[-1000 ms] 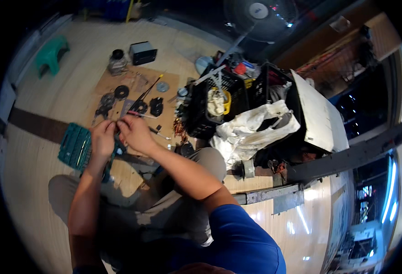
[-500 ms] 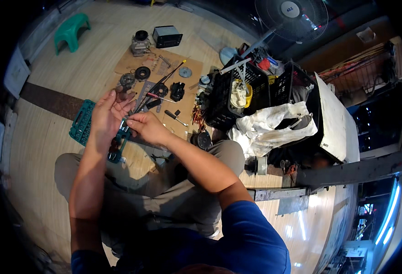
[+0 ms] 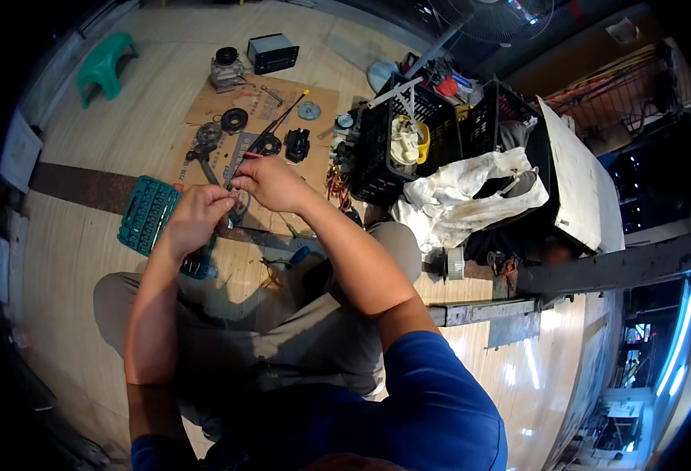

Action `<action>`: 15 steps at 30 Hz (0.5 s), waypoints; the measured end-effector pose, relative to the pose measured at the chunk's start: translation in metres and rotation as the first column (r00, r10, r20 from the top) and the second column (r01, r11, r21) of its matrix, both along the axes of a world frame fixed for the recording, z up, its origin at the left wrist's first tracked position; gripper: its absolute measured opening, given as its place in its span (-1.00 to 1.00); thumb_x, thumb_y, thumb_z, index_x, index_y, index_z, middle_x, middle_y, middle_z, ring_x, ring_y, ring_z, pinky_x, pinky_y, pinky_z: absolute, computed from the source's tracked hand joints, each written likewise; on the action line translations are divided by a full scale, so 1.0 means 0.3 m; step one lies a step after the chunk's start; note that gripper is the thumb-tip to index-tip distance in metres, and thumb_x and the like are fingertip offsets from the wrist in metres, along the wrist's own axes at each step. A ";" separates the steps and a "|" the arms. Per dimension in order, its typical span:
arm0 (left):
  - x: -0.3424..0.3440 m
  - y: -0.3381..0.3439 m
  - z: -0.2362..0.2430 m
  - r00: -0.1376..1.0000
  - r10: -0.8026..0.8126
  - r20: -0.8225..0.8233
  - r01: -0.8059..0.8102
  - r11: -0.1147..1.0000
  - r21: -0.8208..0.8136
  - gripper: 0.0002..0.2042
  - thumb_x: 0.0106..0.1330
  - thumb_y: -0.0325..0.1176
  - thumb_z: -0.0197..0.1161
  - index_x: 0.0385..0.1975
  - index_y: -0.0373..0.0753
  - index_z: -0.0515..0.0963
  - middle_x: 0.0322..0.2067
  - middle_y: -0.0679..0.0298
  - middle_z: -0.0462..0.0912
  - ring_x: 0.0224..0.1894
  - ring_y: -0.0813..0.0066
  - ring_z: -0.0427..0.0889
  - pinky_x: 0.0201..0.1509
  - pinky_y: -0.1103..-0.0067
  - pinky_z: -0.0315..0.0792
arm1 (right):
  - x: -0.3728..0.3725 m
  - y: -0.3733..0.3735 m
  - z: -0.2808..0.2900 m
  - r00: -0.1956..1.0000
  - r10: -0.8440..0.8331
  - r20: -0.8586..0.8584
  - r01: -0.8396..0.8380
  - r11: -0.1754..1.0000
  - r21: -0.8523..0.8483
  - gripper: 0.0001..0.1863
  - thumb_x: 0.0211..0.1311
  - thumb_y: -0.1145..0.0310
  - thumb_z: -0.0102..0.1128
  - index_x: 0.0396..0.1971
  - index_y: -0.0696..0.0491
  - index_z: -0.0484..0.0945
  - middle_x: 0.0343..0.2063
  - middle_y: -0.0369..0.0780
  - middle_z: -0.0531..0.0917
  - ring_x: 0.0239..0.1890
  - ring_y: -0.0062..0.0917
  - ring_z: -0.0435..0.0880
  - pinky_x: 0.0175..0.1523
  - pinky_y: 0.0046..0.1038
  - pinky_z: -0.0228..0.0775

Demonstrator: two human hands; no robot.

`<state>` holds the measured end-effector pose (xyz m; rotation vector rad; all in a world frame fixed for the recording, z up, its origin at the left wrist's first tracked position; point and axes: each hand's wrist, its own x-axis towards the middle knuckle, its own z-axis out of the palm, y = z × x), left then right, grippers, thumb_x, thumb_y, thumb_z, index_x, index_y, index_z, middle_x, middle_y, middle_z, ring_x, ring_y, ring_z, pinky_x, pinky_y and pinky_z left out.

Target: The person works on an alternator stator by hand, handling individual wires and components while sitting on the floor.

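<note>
My left hand (image 3: 198,218) is closed in a pinch beside my right hand (image 3: 273,180), also pinching; what sits between their fingertips is too small to make out. Under and beyond them lies a cardboard sheet (image 3: 208,102) carrying black rings (image 3: 234,120), a round metal disc (image 3: 309,111), a thin dark rod with a yellow tip (image 3: 305,93) and a black part (image 3: 297,146). An open teal socket-set case (image 3: 142,216) lies left of my left hand, partly behind the forearm.
Around me are a green stool (image 3: 106,63), a metal cylindrical component (image 3: 225,74), a boxy dark unit (image 3: 273,56), black crates (image 3: 373,149) with white cloth (image 3: 439,196), a white board (image 3: 577,188), a standing fan (image 3: 494,16) and a steel beam (image 3: 604,271).
Half a second ago my left hand was raised with fingers spread; now it has turned over and pinches. My right hand has moved up beside it, farther over the cardboard.
</note>
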<state>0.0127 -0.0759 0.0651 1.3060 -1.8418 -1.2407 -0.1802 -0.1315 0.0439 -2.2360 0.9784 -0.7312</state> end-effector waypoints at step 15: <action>0.001 -0.081 -0.137 0.384 0.452 -0.805 -0.213 0.892 0.399 -0.79 0.44 -0.40 -0.10 -0.13 -0.40 0.43 -0.23 -0.02 0.63 -0.16 0.19 0.65 0.01 0.36 0.52 | 0.127 0.128 -0.026 0.928 -0.200 0.314 0.110 0.952 0.284 -0.87 0.26 0.41 0.09 -0.37 0.17 0.54 -0.55 -0.05 0.56 -0.51 -0.38 0.54 -0.31 -0.39 0.40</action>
